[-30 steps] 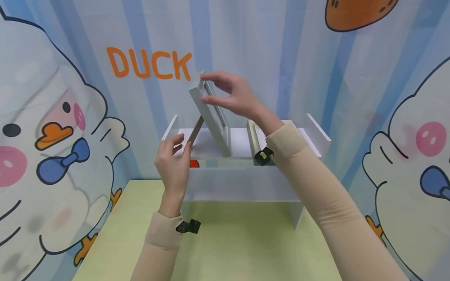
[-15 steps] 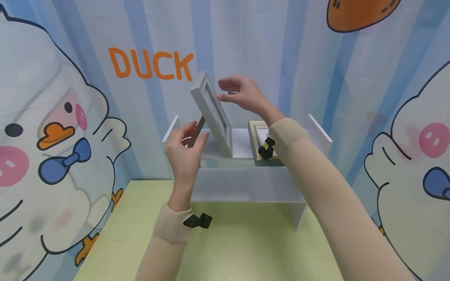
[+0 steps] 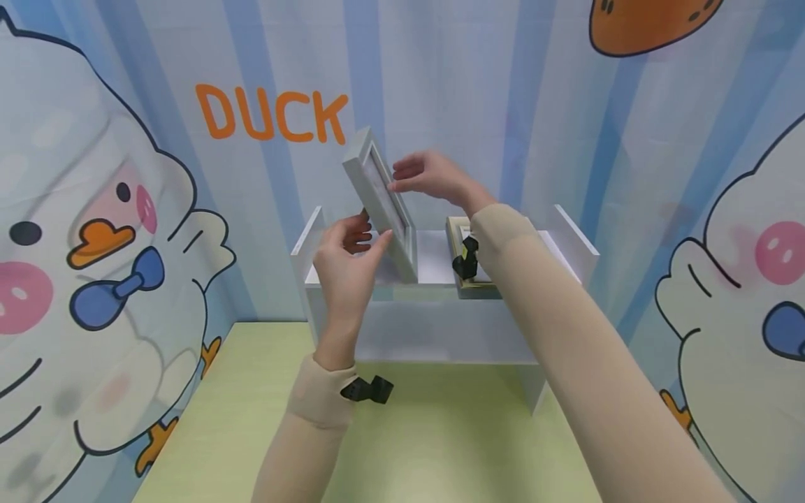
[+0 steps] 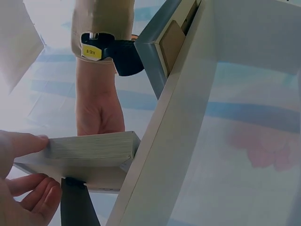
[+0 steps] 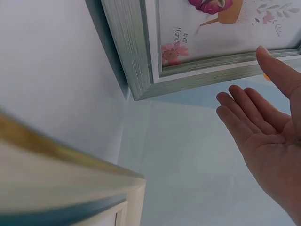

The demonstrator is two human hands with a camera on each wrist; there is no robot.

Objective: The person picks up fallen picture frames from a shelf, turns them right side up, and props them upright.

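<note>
A grey-green picture frame leans back on the upper shelf, its stand jutting from behind. With thumb on the front side and fingers curled behind, my left hand pinches its near side edge. My right hand has its fingers loosely extended just off the frame's other side, its thumb overlapping the face in the head view. Flowers are printed on the sheet inside, seen in the right wrist view. A second, cream-edged picture frame leans at the shelf's right, partly hidden by my right sleeve.
The white shelf unit has raised side panels at both ends and stands on a pale yellow-green table. A striped curtain with duck prints hangs close behind and on both sides.
My right hand has let go of the frame's upper part and moved right and slightly down. My left hand has shifted from the stand up and right to the frame's side edge.
</note>
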